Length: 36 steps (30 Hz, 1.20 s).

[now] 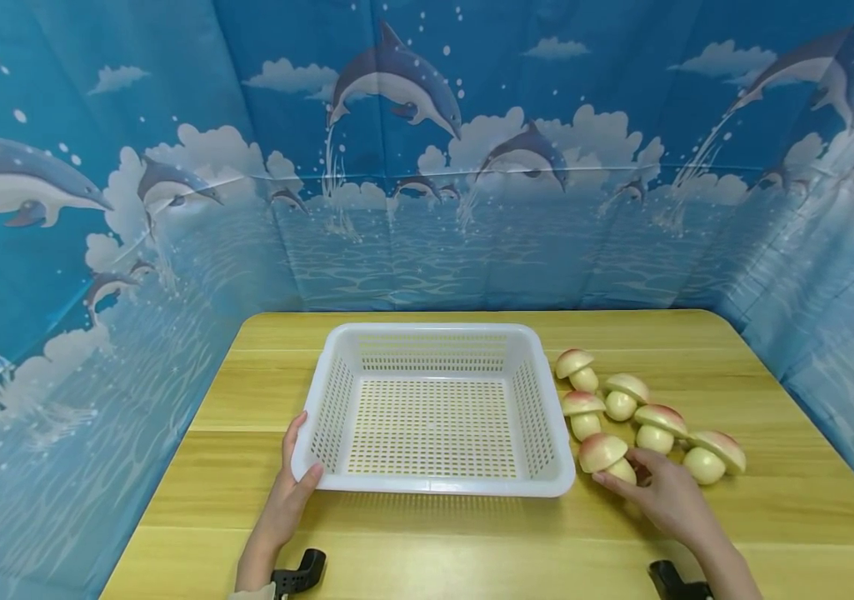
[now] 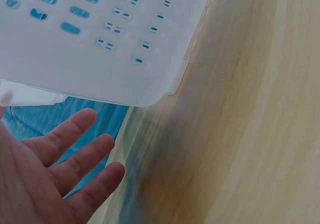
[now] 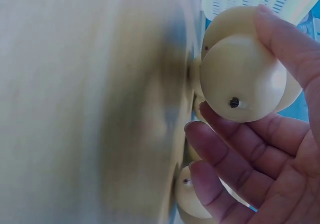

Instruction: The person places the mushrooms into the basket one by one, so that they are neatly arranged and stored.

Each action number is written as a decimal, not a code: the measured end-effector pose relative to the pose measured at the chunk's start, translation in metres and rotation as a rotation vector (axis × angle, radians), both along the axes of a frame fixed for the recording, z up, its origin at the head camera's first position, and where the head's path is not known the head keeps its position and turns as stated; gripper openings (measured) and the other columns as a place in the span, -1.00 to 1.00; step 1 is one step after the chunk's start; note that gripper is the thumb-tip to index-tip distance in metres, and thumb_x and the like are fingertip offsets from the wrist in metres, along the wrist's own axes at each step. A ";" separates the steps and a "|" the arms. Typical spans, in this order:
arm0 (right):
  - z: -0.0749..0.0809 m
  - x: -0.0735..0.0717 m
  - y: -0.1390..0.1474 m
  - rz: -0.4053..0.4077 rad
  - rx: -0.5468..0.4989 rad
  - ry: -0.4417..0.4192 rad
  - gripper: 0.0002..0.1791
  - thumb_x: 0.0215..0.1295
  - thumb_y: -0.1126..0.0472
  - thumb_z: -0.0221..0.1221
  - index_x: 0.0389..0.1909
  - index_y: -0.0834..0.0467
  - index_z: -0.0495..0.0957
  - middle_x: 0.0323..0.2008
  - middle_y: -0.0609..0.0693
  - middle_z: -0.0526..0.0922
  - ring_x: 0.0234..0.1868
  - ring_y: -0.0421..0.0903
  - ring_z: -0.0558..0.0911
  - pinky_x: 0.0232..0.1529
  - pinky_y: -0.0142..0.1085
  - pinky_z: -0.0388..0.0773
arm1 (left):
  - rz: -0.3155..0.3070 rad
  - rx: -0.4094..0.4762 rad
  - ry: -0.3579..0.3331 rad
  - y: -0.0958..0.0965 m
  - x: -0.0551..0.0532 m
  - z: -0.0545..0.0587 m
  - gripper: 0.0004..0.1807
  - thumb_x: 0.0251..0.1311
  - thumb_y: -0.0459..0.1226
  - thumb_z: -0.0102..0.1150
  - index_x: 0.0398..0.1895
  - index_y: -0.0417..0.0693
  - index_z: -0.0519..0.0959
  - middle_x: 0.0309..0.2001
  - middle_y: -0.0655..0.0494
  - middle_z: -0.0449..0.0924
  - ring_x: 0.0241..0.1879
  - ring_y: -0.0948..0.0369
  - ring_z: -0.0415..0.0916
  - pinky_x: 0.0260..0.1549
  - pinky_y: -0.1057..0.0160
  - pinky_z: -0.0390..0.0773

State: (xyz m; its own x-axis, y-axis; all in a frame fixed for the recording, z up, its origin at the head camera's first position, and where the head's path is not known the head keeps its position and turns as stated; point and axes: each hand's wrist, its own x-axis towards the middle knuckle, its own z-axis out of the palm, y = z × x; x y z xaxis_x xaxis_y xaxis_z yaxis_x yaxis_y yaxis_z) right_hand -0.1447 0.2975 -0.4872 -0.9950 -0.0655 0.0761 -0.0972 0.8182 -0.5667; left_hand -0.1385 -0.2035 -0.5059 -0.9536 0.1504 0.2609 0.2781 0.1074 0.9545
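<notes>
A white plastic basket (image 1: 434, 487) with slotted walls and floor sits on the wooden table. At its front left corner, my left hand (image 1: 292, 492) holds the rim, the thumb at the front and fingers along the outer left side. Three fingers spread loosely below the basket wall (image 2: 100, 73) in the left wrist view. My right hand (image 1: 662, 492) pinches a toy mushroom (image 1: 602, 452), pale with a pinkish cap, between thumb and fingers, just right of the basket. The rounded stem end of this mushroom (image 3: 242, 78) shows a dark spot in the right wrist view.
Several similar toy mushrooms (image 1: 659, 427) lie grouped at the basket's right and beyond my right hand. The wooden table (image 1: 471, 550) ends at a blue curtain (image 1: 471, 242) printed with dolphins. Black straps with camera mounts (image 1: 307, 571) sit on both wrists.
</notes>
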 end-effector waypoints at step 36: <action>0.059 -0.029 -0.033 -0.022 -0.029 0.310 -0.59 0.10 -0.11 0.33 -0.58 0.07 0.39 -0.68 -0.12 0.42 -0.43 -0.05 0.58 -0.50 -0.22 0.44 | 0.023 -0.011 -0.015 0.000 0.000 -0.002 -0.23 0.31 -0.35 -0.20 0.49 0.23 -0.24 0.45 -0.11 -0.07 0.31 -0.16 0.08 0.08 0.15 0.29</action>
